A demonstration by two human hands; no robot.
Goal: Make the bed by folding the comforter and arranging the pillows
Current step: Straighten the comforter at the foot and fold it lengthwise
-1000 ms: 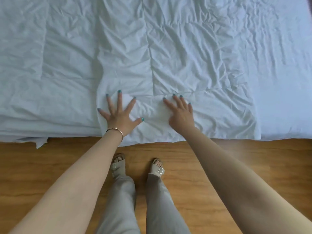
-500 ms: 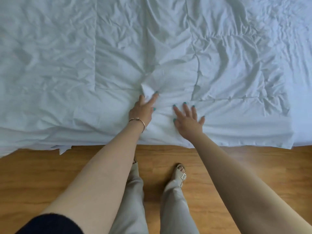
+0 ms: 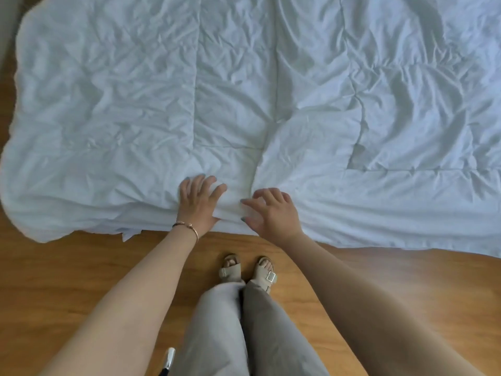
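A white, wrinkled quilted comforter (image 3: pixel 271 90) covers the bed and fills the upper part of the view, its near edge hanging at the bed's side. My left hand (image 3: pixel 199 203), with a bracelet on the wrist, lies on that near edge with fingers curled on top and the thumb tucked at the fold. Just to its right, my right hand (image 3: pixel 273 213) claws into the fabric, and creases fan out from it. A bunch of cloth rises between the two hands. No pillows are in view.
Wooden floor (image 3: pixel 67 280) runs along the near side of the bed, where my sandalled feet (image 3: pixel 248 270) stand close to the edge. The comforter's left end (image 3: pixel 24 207) droops in a rounded corner over the floor. A small dark and silver object (image 3: pixel 168 359) shows at the bottom.
The hands went from flat and spread on the comforter to curled and gripping its near edge. My view shifted left along the bed, so the comforter's left end now shows.
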